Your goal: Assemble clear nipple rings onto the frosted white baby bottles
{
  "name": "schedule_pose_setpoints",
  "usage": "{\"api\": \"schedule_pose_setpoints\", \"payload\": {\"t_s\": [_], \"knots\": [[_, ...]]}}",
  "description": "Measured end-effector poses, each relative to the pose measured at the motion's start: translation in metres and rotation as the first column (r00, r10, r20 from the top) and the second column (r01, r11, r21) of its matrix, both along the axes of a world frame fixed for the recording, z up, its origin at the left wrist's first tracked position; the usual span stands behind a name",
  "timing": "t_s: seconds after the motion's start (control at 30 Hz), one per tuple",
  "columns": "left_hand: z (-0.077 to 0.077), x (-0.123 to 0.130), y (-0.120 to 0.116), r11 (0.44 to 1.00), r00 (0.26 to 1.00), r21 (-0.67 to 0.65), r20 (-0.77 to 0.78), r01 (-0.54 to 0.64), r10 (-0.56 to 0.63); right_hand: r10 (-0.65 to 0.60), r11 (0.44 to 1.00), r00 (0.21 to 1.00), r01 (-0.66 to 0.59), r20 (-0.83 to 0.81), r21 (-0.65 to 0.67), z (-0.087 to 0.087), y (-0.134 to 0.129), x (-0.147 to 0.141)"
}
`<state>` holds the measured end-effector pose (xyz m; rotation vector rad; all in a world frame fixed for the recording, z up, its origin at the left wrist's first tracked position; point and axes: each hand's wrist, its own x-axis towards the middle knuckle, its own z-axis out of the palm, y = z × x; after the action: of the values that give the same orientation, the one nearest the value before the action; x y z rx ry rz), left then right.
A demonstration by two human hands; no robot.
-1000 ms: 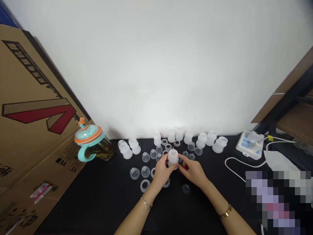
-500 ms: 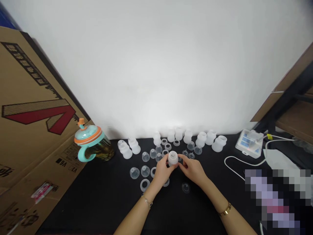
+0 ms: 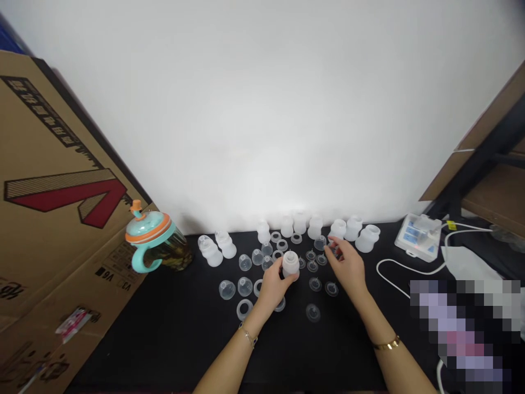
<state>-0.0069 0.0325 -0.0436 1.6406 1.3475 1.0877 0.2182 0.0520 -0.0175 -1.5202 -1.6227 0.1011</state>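
At lower right, can make out nothing behind a patch of coarse squares [image 3: 463,323]. Around the left wrist, see just parts of two pale rings [image 3: 282,304], cut off by the hand and forearm. Beneath the right hand [image 3: 348,268], glimpse only a sliver of a clear cap [image 3: 335,253]. Can barely discern the contents of the held bottle's mouth.

Below, see a black counter [image 3: 164,339] running up to a white wall [image 3: 262,109]. At left, find a cardboard box [image 3: 49,180], cropped by the edge, beside a jug [image 3: 158,243] with a turquoise and orange lid. At right, note a plastic case [image 3: 418,238] near a white cable [image 3: 394,265]. Along the wall, see open white bottles [image 3: 315,227]; farther left, two capped bottles [image 3: 210,251].

With the left hand, grip a white bottle [image 3: 291,264] mouth up, thumb and fingers closed around its side; cannot tell whether its base touches the counter. With the right hand, well apart from that bottle, reach over the clear cap, fingers slightly bent; cannot tell whether pinching it. Between the hands and nearer the body, see clear discs [image 3: 313,312] lying flat.
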Motion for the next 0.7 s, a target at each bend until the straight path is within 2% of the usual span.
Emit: {"api": "schedule_pose_setpoints", "payload": {"t_s": [0.07, 0.17, 0.4, 0.57, 0.7], "knots": [[0.000, 0.000, -0.001, 1.000, 1.000, -0.004, 0.002, 0.003, -0.003, -0.096, 0.995, 0.995, 0.096, 0.022, -0.018, -0.005, 0.008, 0.012], [0.000, 0.000, -0.001, 1.000, 1.000, -0.010, -0.006, 0.002, -0.002, -0.163, 0.983, 0.985, 0.168, 0.064, -0.076, -0.019, 0.019, 0.025], [-0.005, 0.000, 0.003, 1.000, 1.000, -0.014, -0.022, -0.017, 0.017, -0.157, 0.967, 0.977, 0.182, 0.147, -0.178, -0.047, 0.034, 0.039], [-0.003, 0.000, 0.002, 1.000, 0.999, -0.021, -0.044, -0.018, 0.018, -0.108, 0.968, 0.987, 0.132, 0.119, -0.214, -0.053, 0.037, 0.043], [-0.001, 0.000, 0.001, 1.000, 0.999, -0.010, -0.042, -0.020, 0.019, -0.115, 0.974, 0.993, 0.110, -0.016, -0.198, -0.045, 0.035, 0.042]]}}
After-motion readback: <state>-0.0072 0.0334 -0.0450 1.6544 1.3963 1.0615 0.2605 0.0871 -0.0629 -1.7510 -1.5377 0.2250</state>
